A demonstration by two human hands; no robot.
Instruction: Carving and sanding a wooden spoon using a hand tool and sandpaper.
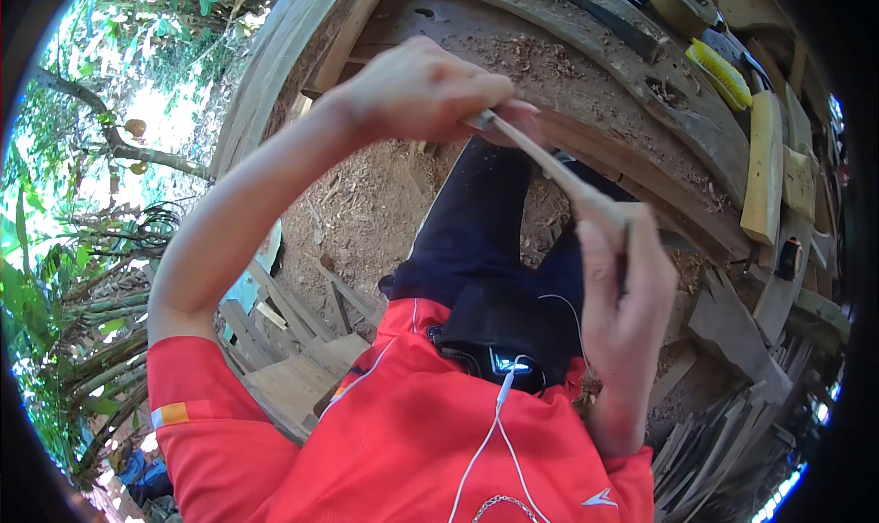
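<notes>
My left hand (pixel 439 92) is raised before me, closed around the far end of a slender pale wooden stick (pixel 549 161). A small grey part, too small to make out, shows just beside its fingers. My right hand (pixel 627 294), lower and nearer on the right, is closed on the stick's wider, near end, so the stick slants between both hands over my dark-trousered legs (pixel 467 221). At my waist is a black pouch (pixel 481 321) with a lit device (pixel 511 363) and white cable.
A wood workbench (pixel 568 74) with shavings lies beyond my hands, holding a yellow brush (pixel 719 72), dark long tools (pixel 623 28), wood blocks (pixel 765 166) and a small orange-and-black object (pixel 789 257). Scrap boards (pixel 293 376) lie low on both sides. Branches and leaves (pixel 119 138) fill the left.
</notes>
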